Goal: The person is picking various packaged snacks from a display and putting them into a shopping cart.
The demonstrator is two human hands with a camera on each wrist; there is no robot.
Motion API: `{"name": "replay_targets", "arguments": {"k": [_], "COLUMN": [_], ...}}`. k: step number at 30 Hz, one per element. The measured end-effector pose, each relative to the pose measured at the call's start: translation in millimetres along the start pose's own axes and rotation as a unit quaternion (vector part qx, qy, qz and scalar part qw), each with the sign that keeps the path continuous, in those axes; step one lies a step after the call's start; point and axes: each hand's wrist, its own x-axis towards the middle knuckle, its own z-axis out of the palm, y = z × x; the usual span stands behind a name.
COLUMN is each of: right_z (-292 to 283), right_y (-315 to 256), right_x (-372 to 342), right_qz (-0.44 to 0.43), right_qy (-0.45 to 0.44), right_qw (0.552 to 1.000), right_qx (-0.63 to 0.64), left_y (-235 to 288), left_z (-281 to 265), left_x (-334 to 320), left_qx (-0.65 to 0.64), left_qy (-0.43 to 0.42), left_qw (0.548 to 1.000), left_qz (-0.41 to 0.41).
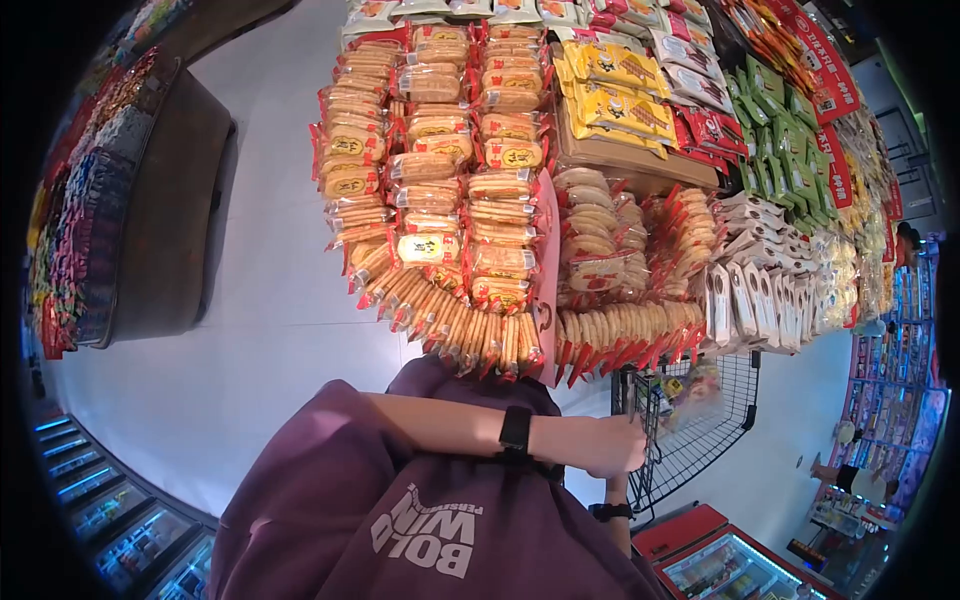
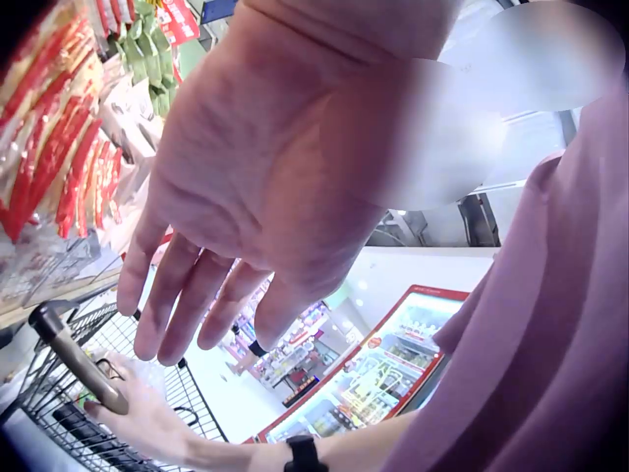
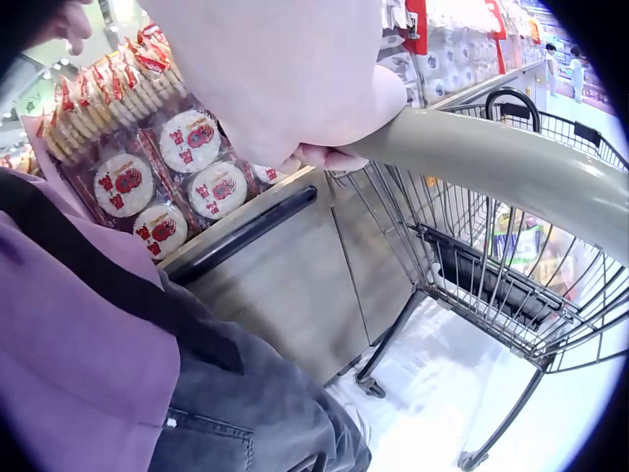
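My right hand (image 3: 295, 79) grips the grey handle (image 3: 491, 167) of a black wire shopping cart (image 3: 472, 236); the left wrist view shows its fingers curled round the bar. My left hand (image 2: 256, 177) is held in the air with its palm in view, holding nothing, its fingers nearly straight and pointing down. In the head view the left forearm crosses my front, and the left hand (image 1: 600, 445) overlaps the right wrist and the cart handle. Several packaged goods (image 1: 690, 390) lie in the cart.
A display of wrapped crackers (image 1: 430, 150) stands right in front of me, with yellow packets (image 1: 620, 85) and green packets (image 1: 785, 140) farther right. Another snack stand (image 1: 160, 200) is at left across the aisle floor (image 1: 270, 240). A red-framed freezer (image 1: 740, 560) stands behind the cart.
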Motion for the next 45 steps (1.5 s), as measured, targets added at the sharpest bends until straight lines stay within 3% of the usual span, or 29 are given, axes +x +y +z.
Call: {"name": "replay_targets", "arguments": {"k": [2, 4, 6, 7, 11, 13, 15, 16, 17, 20, 22, 24, 26, 29, 32, 36, 37, 40, 41, 44, 45], "right_z": [1.5, 3.0, 5.4, 6.2, 12.1, 15.2, 18.6, 20.3, 23.6, 22.6, 16.6, 19.0, 32.1, 34.7, 32.0, 44.3, 51.8, 65.0, 66.2, 86.9, 79.7], "right_y": [3.1, 4.9, 9.1, 10.3, 15.2, 19.0, 21.9, 23.2, 23.7, 13.5, -2.4, -16.6, -13.7, -25.6, -46.8, -58.3, -57.5, -65.1, -68.9, -70.7, -86.8], "right_x": [-4.1, -6.4, -10.1, -10.6, -17.8, -22.4, -26.7, -27.7, -28.1, -28.6, -30.1, -37.4, -46.4, -56.6, -68.6, -80.5, -82.8, -91.2, -92.0, -97.0, -98.9], "right_qz": [-0.027, -0.049, -0.069, -0.080, -0.127, -0.151, -0.202, -0.237, -0.263, -0.263, -0.224, -0.135, -0.147, -0.130, -0.085, -0.057, -0.084, -0.016, -0.030, -0.112, -0.155], "right_qy": [0.013, 0.023, 0.030, 0.033, 0.040, 0.039, 0.049, 0.060, 0.065, -0.018, -0.123, -0.138, -0.116, -0.126, -0.137, -0.139, -0.137, -0.165, -0.174, -0.122, -0.078], "right_qw": [1.000, 0.999, 0.997, 0.996, 0.991, 0.988, 0.978, 0.969, 0.962, 0.965, 0.965, 0.975, 0.975, 0.978, 0.979, 0.980, 0.980, 0.977, 0.965, 0.975, 0.983], "right_qx": [-0.002, -0.003, -0.004, -0.007, -0.010, -0.009, -0.017, -0.025, -0.028, 0.009, 0.059, 0.110, 0.118, 0.104, 0.128, 0.129, 0.121, 0.135, 0.193, 0.145, 0.060], "left_y": [-14.0, -8.1, -23.9, -26.1, -39.7, -40.9, -35.5, -31.8, -29.6, -43.6, -64.9, -64.7, -55.9, -47.1, -43.2, -38.7, -40.2, -50.1, -52.9, -63.4, -69.0], "left_z": [60.7, 44.1, 64.8, 82.4, 165.3, 180.8, 189.7, 191.1, 192.6, 125.0, 139.5, 116.0, 112.5, 114.2, 107.7, 88.7, 89.1, 98.5, 95.1, 89.2, 88.7], "left_x": [11.7, 16.6, 19.7, 27.3, 38.1, 44.5, 50.0, 52.6, 53.1, 27.9, 13.2, -0.2, -9.3, -26.9, -37.3, -47.8, -53.1, -74.9, -78.4, -93.2, -97.2], "left_qx": [-0.033, -0.014, -0.014, 0.007, 0.146, 0.395, 0.360, 0.200, 0.036, -0.013, -0.010, -0.032, -0.027, -0.027, -0.020, -0.028, -0.029, -0.029, -0.053, -0.063, -0.056], "left_qy": [0.067, 0.017, 0.062, 0.040, 0.199, 0.105, 0.061, 0.066, 0.067, -0.125, -0.107, -0.112, -0.116, -0.056, -0.072, -0.155, -0.163, -0.109, -0.146, -0.166, -0.190], "left_qw": [0.997, 0.998, 0.998, 0.999, 0.968, 0.913, 0.930, 0.974, 0.989, 0.983, 0.986, 0.986, 0.982, 0.982, 0.979, 0.965, 0.964, 0.980, 0.973, 0.975, 0.972], "left_qz": [0.028, -0.054, -0.006, -0.037, -0.039, 0.000, -0.027, -0.076, -0.126, -0.132, -0.131, -0.117, -0.148, -0.180, -0.189, -0.211, -0.207, -0.164, -0.168, -0.137, -0.123]}}
